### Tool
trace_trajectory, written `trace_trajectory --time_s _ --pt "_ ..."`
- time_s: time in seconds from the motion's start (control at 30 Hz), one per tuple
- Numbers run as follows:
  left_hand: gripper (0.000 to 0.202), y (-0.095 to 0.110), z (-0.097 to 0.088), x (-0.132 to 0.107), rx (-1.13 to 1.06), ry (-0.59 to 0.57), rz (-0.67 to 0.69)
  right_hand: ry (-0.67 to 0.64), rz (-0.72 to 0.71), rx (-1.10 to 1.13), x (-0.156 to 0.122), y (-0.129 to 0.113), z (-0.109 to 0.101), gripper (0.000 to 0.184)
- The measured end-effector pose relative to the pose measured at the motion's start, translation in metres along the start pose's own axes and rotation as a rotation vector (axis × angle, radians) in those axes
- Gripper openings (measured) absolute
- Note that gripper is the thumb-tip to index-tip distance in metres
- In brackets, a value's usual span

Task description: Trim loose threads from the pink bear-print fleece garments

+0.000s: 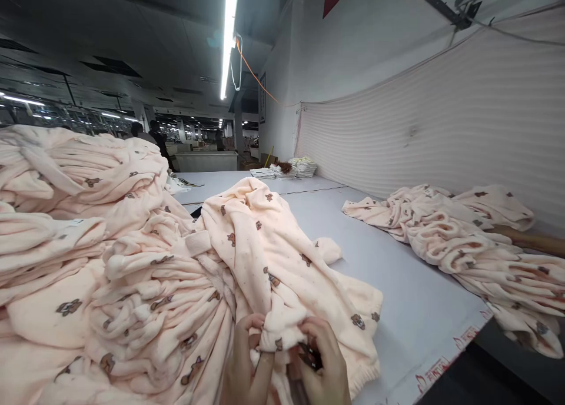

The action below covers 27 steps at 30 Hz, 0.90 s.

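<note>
A pale pink fleece garment (282,252) with brown bear prints lies spread on the table in front of me. My left hand (249,358) pinches a bunched edge of it between thumb and fingers. Close beside it, my right hand (324,358) grips the same bunched part. A small dark tool, apparently thread snips (310,356), is tucked in that right hand, its shape partly covered by the fingers. To the left, a gathered heap of matching garments (163,311) touches the spread one.
A taller pile of pink garments (88,163) rises at far left. Along the right edge of the pale table (397,334) lies another heap (445,234), with a person's forearm (529,240) reaching over it. White stacks (304,167) stand at the far end by a striped curtain (424,122).
</note>
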<state>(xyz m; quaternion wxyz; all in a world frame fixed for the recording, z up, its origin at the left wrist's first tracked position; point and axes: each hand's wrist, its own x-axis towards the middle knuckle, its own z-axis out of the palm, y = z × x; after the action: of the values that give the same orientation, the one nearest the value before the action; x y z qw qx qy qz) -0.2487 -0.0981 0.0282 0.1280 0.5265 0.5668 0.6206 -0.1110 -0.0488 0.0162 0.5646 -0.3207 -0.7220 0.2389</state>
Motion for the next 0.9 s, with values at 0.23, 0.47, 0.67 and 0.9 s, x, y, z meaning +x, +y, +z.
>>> trace_trajectory --time_s 0.23,0.47,0.67,0.9 --pt "0.039 -0.014 -0.025 0.008 0.154 -0.283 0.252 0.071 -0.194 -0.159 0.029 0.008 -0.017 0.019" --pt "0.027 0.001 -0.021 0.023 -0.564 -0.509 -0.544 -0.293 0.106 -0.287 0.049 -0.015 -0.018 0.016" --pt "0.035 -0.004 -0.020 0.023 -0.771 -0.526 -0.695 -0.513 0.039 -0.219 0.049 -0.043 -0.028 0.026" --pt "0.040 -0.003 -0.028 0.025 -0.928 -0.500 -0.708 -0.422 0.132 -0.251 0.055 -0.046 -0.014 0.019"
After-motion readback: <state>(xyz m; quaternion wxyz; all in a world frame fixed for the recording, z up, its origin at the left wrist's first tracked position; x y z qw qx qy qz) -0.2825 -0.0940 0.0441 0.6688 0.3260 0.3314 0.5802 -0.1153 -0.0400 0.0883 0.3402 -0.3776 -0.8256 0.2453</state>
